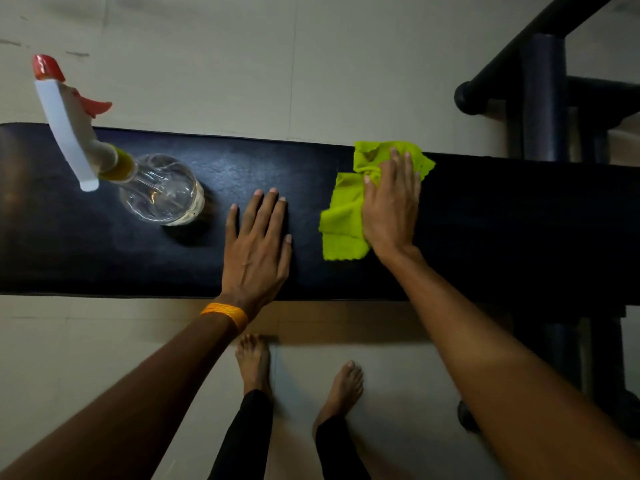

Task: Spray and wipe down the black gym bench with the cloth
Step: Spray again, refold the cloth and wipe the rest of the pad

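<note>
Two hands lie flat on my table (pixel 485 220): left hand (pixel 258 247) bare, right hand (pixel 391 206) pressing the cloth (pixel 343 220); the spray bottle (pixel 162 190), centre-left, holds clear liquid.

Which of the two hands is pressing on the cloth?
The right hand, laid flat on the green cloth. The left hand, with the orange wristband, rests on bare bench.

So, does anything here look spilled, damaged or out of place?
Nothing stands out. The spray bottle stands upright on the bench, no puddle shows, and the right hand presses the green cloth flat.
</note>
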The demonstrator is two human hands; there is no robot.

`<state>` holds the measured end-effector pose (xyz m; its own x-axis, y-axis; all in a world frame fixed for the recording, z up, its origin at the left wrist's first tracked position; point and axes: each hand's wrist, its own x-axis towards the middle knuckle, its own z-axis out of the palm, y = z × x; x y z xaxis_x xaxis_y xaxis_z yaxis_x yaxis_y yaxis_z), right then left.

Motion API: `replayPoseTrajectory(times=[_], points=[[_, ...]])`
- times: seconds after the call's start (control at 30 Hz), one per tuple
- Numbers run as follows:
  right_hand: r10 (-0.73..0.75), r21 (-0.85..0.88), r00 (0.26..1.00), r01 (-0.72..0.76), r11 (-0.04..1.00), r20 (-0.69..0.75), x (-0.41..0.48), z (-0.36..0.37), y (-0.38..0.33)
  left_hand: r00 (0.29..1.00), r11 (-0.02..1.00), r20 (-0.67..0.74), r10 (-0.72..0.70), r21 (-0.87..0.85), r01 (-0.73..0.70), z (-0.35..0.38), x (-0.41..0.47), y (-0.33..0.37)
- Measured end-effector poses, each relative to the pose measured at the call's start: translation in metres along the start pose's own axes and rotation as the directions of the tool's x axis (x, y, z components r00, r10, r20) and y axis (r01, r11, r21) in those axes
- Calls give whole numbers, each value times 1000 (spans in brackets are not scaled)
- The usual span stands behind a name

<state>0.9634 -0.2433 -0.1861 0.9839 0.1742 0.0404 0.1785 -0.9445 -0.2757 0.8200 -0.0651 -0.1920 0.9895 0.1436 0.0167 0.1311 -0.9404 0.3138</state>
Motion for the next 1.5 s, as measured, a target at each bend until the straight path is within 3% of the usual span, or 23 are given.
replayPoseTrajectory(times=[0.07, 0.13, 0.2, 0.3, 0.37, 0.43, 0.53, 0.6, 0.73, 0.87, 1.03, 1.07, 1.13, 1.2, 1.23, 1.27, 1.33, 1.43, 1.5], points=[[57, -5, 997, -57, 998, -60, -9, 4, -21, 999, 999, -11, -33, -13, 33, 0, 3, 2], [-186, -6, 983, 186, 983, -1, -39, 6, -31, 999, 998, -14, -51, -23, 51, 1, 8, 5], [-437, -12, 887, 444, 896, 146, -55, 1, -19, 999, 999, -7, -46, -19, 46, 4, 11, 8], [-597, -58, 786, 611, 789, 160, -24, -2, 22, 999, 999, 12, -43, 12, 43, 8, 13, 11], [-515, -100, 852, 522, 847, 91, 5, -6, 64, 999, 999, 25, -46, 17, 46, 9, 15, 16], [-275, -67, 960, 279, 958, 58, 21, -28, 107, 999, 1000, 32, -9, 14, 8, 11, 16, 28], [17, -10, 1000, -17, 1000, 6, -6, -45, 119, 996, 997, 51, 79, -5, -79, 19, 19, 58], [-10, 4, 1000, 10, 1000, 6, -41, -40, 103, 993, 996, 74, 88, 10, -89, 28, 19, 77], [-275, 30, 941, 274, 961, 195, -57, -49, 107, 995, 996, 83, 51, 75, -57, 38, 17, 86], [-312, -95, 919, 342, 935, 242, -24, -50, 113, 994, 991, 77, 72, 104, -80, 41, 15, 85], [-349, -41, 934, 353, 935, 81, -8, -40, 128, 994, 992, 93, 59, 108, -69, 39, 15, 86], [-308, -43, 951, 309, 950, 29, -2, -40, 142, 994, 992, 94, 61, 105, -71, 38, 15, 86], [-91, -30, 995, 89, 996, -51, 6, -47, 165, 994, 992, 97, 60, 101, -70, 36, 14, 85], [177, 45, 978, -173, 984, -110, -5, -54, 171, 994, 994, 92, 53, 94, -61, 36, 12, 87], [239, 68, 961, -231, 970, -139, -18, -53, 163, 995, 995, 88, 46, 87, -54, 36, 10, 89], [224, 74, 962, -214, 974, -155, -36, -50, 151, 995, 996, 88, 37, 79, -44, 36, 8, 91], [4, 61, 995, 2, 998, -101, -74, -37, 127, 996, 998, 93, 17, 66, -23, 36, 3, 94], [-357, 27, 932, 356, 934, 61, -89, -33, 130, 995, 999, 100, 10, 52, -15, 34, -7, 95], [-329, -2, 944, 329, 944, 31, -67, -36, 142, 994, 999, 105, 25, 41, -30, 31, -13, 91]])
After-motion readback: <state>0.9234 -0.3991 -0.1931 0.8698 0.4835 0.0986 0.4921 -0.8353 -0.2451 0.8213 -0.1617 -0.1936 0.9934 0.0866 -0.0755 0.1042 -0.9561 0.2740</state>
